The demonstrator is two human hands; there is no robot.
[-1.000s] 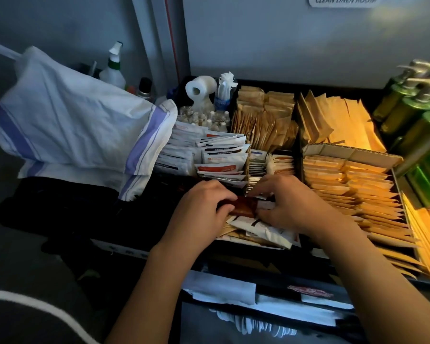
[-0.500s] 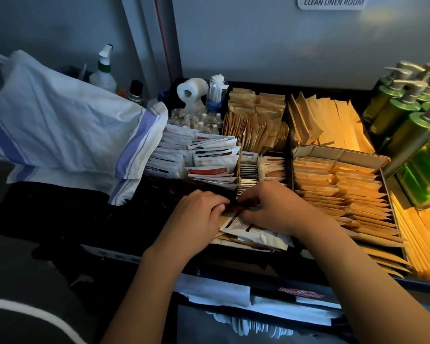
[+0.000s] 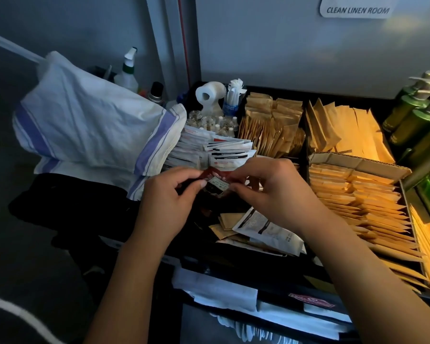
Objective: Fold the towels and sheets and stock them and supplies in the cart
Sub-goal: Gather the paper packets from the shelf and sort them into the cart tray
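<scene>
Grey wall behind carries a "CLEAN LINEN ROOM" sign (image 3: 357,9). Black cart tray (image 3: 278,265) below, split into compartments. Blue-striped white linen bag (image 3: 92,125) bulges at tray's left edge. Tan packets (image 3: 353,192) fill right compartments; green pump bottles (image 3: 422,125) along right edge. Left hand (image 3: 170,197) and right hand (image 3: 276,192) together pinch a small dark red sachet (image 3: 217,183) — held above tray's front-centre compartment.

A small dark red sachet (image 3: 215,186) with a pale label sits raised just above the cart's (image 3: 233,269) top tray, near its front edge, left of the tan packet rows (image 3: 353,192).
</scene>
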